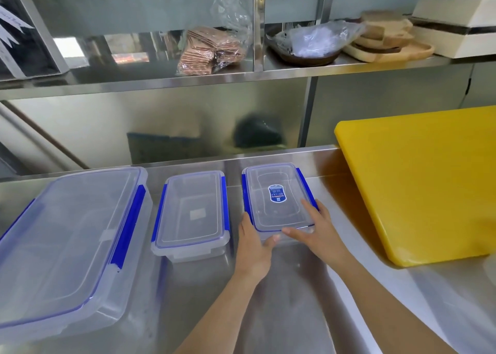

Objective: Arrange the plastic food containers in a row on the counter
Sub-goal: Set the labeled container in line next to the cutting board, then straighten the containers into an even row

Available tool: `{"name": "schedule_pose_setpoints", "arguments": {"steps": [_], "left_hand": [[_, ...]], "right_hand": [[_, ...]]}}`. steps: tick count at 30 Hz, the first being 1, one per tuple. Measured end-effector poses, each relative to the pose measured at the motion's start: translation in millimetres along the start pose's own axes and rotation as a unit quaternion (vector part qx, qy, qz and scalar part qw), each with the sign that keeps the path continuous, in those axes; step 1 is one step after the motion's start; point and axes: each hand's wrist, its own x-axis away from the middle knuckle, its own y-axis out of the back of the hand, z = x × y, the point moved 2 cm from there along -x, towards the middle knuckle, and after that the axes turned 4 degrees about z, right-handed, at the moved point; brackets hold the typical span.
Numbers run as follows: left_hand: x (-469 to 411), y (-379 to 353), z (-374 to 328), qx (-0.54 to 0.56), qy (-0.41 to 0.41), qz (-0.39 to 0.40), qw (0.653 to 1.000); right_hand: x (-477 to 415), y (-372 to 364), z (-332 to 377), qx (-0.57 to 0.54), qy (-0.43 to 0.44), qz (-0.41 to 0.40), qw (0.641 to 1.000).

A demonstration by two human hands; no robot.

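I see three clear containers with blue clips sitting side by side on the steel surface (pixel 281 300): the large container (pixel 69 246) at left, the medium container (pixel 192 214) in the middle, and the small container (pixel 277 198) on the right, near the yellow cutting board (pixel 418 182). My left hand (pixel 252 249) grips the small container's near left corner; my right hand (pixel 319 233) lies over its near right corner, fingers spread, seemingly pressing rather than clamping.
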Motion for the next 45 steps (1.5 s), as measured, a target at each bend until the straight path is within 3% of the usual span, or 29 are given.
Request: {"name": "schedule_pose_setpoints", "arguments": {"steps": [16,19,22,25,28,30,33,35,40,45], "left_hand": [[-14,-69,-27,-0.062,0.017,0.08,0.995],[-15,-70,-28,-0.091,0.014,0.088,0.992],[-8,-50,-35,-0.118,-0.042,0.033,0.992],[3,1,-38,-0.113,-0.103,-0.152,0.977],[5,64,-21,-0.129,-0.074,-0.306,0.94],[3,102,-2,-0.145,0.009,-0.337,0.93],[4,137,25,-0.15,0.124,-0.311,0.93],[6,144,40,-0.157,0.152,-0.269,0.938],[3,128,47,-0.06,0.122,-0.198,0.971],[2,119,46,-0.077,0.129,-0.193,0.97]], "right_hand": [[-4,81,-28,-0.017,-0.062,0.027,0.998],[0,83,-26,0.055,-0.066,-0.015,0.996],[6,77,-7,0.197,-0.032,-0.12,0.973],[11,50,23,0.203,0.045,-0.154,0.966],[15,-2,45,0.174,0.087,-0.066,0.979],[16,-40,56,0.147,0.1,0.017,0.984],[14,-89,67,0.112,0.057,0.133,0.983],[11,-111,72,0.102,0.041,0.179,0.978],[7,-124,74,0.094,0.042,0.176,0.979],[8,-112,67,0.097,0.073,0.162,0.979]]}}
